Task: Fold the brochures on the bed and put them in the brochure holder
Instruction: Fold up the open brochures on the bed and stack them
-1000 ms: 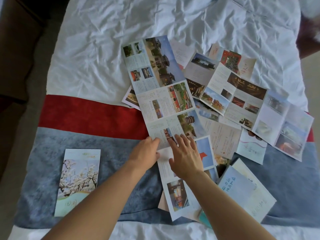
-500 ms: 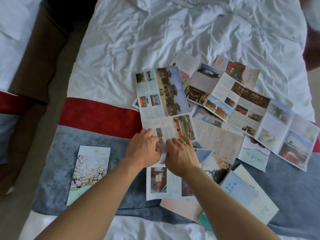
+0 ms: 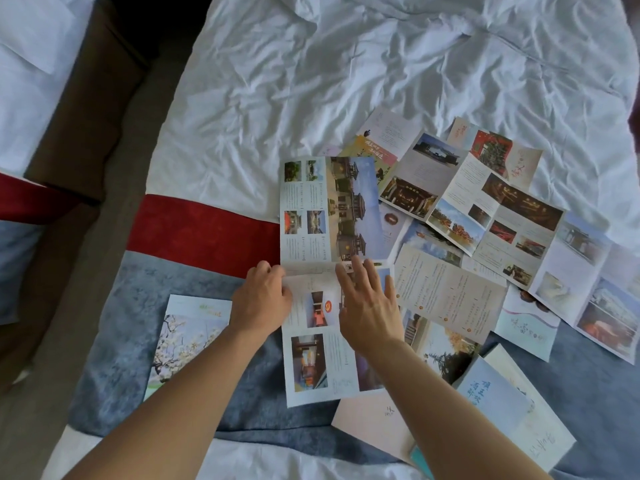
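Both forearms are bare from the lower edge of the view up to the wrists, no sleeve showing on either. The left hand (image 3: 260,303) and right hand (image 3: 367,306) wear nothing: bare fingers, bare wrists.

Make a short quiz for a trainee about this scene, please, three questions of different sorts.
1. True or false: the right hand lies flat on the long photo-printed paper brochure.
2. Which band does the white-blossom folded brochure lie on? A red, B grey-blue, C white.
3. Fill in: the left hand holds the brochure's ___ edge.

Key: 1 true; 2 B; 3 left.
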`<state>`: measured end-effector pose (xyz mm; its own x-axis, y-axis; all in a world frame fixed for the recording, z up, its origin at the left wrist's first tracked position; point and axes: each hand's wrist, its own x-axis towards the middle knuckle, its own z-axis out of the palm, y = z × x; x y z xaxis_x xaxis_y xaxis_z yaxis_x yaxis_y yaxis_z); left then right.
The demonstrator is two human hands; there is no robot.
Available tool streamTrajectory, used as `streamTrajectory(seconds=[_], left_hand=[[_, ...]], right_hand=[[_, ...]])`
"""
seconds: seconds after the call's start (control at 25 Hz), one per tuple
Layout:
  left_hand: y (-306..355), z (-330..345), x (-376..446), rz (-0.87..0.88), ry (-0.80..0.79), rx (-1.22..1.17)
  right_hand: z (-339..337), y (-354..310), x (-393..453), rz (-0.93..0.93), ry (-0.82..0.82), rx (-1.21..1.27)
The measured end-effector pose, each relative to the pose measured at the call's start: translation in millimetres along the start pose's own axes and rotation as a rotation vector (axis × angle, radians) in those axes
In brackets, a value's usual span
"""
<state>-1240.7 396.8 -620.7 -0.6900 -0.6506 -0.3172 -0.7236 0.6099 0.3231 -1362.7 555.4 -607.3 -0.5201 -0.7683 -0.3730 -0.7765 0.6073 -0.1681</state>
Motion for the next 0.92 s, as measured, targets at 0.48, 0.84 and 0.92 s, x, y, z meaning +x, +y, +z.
streamTrajectory(seconds=[0.48,0.84,0.92], left_hand=[[0,33,29,0.018,-0.118,-0.227],[-13,12,18,0.258,0.117,0.110],[-10,9,17,0.322,0.116,0.131]], right_hand=[[30,8,21,0.026,-0.079,0.006],[9,-11,26,-0.027,0.105,0.015],[5,-15,26,-0.055,0.120,0.037]])
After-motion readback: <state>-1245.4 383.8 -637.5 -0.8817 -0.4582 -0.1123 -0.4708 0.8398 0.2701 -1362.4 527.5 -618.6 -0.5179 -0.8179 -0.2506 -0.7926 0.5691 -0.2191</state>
